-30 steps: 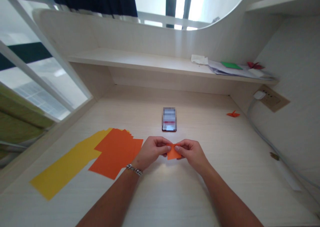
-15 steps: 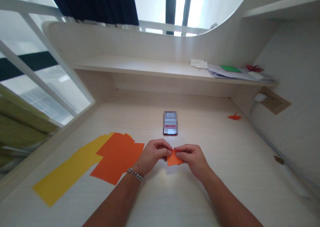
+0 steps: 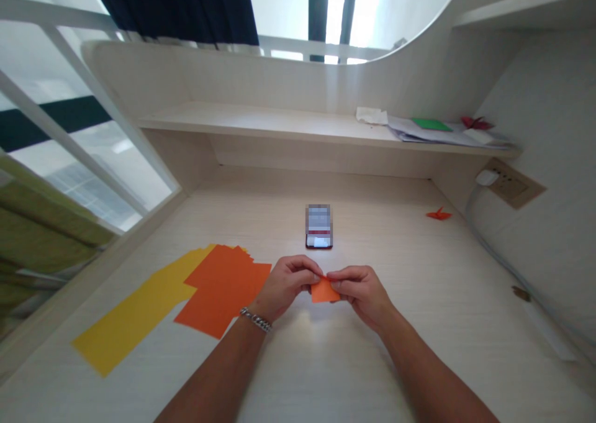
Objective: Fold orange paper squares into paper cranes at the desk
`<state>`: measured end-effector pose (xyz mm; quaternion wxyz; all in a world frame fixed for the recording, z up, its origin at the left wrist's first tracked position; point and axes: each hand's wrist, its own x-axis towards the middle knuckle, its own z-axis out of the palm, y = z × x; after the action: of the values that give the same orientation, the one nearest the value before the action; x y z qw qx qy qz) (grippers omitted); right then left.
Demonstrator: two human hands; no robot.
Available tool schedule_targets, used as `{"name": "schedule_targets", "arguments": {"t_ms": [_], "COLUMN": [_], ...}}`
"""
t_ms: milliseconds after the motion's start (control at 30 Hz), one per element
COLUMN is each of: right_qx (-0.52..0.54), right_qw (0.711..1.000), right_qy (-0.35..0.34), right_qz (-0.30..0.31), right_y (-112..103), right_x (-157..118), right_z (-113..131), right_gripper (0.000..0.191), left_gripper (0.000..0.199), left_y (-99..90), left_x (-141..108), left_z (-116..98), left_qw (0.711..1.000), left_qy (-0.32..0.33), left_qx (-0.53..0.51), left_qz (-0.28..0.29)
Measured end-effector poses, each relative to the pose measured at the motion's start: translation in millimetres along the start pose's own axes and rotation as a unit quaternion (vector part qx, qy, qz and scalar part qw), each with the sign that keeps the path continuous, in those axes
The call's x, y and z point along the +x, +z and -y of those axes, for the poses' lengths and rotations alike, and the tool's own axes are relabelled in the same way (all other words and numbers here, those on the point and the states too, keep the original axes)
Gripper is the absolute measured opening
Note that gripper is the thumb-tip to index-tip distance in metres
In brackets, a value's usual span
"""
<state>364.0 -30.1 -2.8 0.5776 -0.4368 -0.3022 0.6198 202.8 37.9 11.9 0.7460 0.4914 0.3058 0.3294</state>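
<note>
A small folded piece of orange paper (image 3: 325, 291) is pinched between my two hands, just above the desk. My left hand (image 3: 291, 284), with a chain bracelet at its wrist, grips the paper's upper left edge between thumb and fingers. On the other side, my right hand (image 3: 361, 290) holds the upper right edge in the same way. The fingertips partly cover the top edge, so its folds are hard to make out. Beyond the hands lies a phone (image 3: 319, 227) with a lit screen.
Orange sheets (image 3: 228, 289) and yellow sheets (image 3: 135, 311) are fanned out at left. A small folded orange paper figure (image 3: 439, 214) lies at far right, near a cable (image 3: 493, 249). Papers (image 3: 419, 131) rest on the shelf (image 3: 261, 118) along the back.
Both hands keep their pinch on the orange paper, with only slight finger movement. The whole view has shifted a little.
</note>
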Motion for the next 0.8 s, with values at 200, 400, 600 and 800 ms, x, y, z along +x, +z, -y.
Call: {"name": "schedule_targets", "arguments": {"t_ms": [200,400,600,800], "right_qx": [-0.011,-0.072,-0.091,-0.084], "right_qw": [0.998,0.995,0.994,0.994], "right_qy": [0.035,0.068,0.055,0.06], "right_qz": [0.059,0.003,-0.027,-0.035], "right_y": [-4.3,-3.2,-1.7,-1.8], "right_x": [-2.5,0.5,1.5,1.1], "right_z": [7.4,3.0,0.1,1.4], "right_gripper": [0.03,0.032,0.032,0.032], "left_gripper": [0.01,0.01,0.009,0.009], "left_y": [-4.4,-1.5,-0.8,-2.2], "left_x": [-2.0,-1.7,1.4,1.8], "left_z": [-0.8,-2.0,-1.1,0.9], "left_qw": [0.994,0.979,0.985,0.99], "left_qy": [0.034,0.031,0.031,-0.005], "left_qx": [0.108,0.198,0.17,0.143], "left_qz": [0.014,0.033,0.004,-0.005]}}
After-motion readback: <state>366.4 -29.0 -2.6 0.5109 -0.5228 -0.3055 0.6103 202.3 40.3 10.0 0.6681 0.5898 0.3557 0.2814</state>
